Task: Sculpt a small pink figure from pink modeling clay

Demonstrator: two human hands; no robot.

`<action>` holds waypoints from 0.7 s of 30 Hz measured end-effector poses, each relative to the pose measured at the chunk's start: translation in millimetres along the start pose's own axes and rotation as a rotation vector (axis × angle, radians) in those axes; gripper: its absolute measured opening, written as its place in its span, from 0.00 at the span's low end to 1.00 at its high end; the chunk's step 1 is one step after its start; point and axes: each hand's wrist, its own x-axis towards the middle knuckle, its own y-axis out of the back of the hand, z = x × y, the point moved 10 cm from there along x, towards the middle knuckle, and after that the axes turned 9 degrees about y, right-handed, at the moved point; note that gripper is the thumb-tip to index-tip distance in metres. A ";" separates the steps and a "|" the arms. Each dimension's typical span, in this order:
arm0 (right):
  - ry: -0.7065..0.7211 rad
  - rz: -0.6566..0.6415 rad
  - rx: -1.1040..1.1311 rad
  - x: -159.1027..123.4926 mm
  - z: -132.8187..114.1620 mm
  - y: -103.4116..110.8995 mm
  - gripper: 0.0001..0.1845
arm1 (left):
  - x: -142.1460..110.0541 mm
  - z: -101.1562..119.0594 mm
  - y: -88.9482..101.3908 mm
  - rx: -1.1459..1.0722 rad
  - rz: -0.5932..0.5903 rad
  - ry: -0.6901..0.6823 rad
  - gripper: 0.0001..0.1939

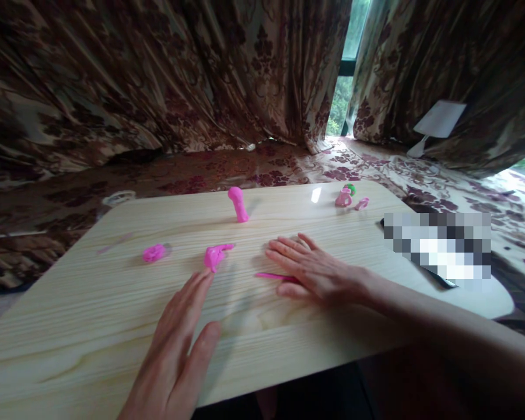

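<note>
My right hand [308, 265] lies palm down on the wooden table [114, 344], fingers stretched out, over a thin pink clay strip [271, 275]. One end of the strip sticks out to the left; the rest is hidden under the palm. My left hand [179, 338] is open, fingers straight and thumb apart. Its fingertips are at the lower edge of a folded pink clay piece [214, 256]; whether they touch it I cannot tell. A pink clay figure with a round top [238, 204] stands upright behind. To the left sits a pink clay lump [154, 252].
At the table's far right are a small pink item with a green part [345, 195] and a pale pink piece [362, 203]. A dark-edged flat object, mostly pixelated [437, 248], lies at the right edge. Beyond stand a white lamp [440, 119] and patterned curtains [245, 70].
</note>
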 end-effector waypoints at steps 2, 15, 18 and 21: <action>-0.042 0.027 0.009 -0.2 20.9 16.4 0.32 | 10.0 14.6 -1.3 0.035 0.012 -0.043 0.27; -0.299 0.246 -0.140 -72.9 19.4 37.5 0.09 | 58.3 101.5 -36.2 0.255 -0.075 -0.409 0.09; -0.299 0.268 -0.138 -68.8 17.5 38.4 0.09 | 54.8 102.0 -28.4 0.259 -0.040 -0.425 0.08; -0.256 0.274 -0.125 -65.0 12.7 41.2 0.09 | 53.3 102.9 -25.2 0.293 -0.036 -0.433 0.08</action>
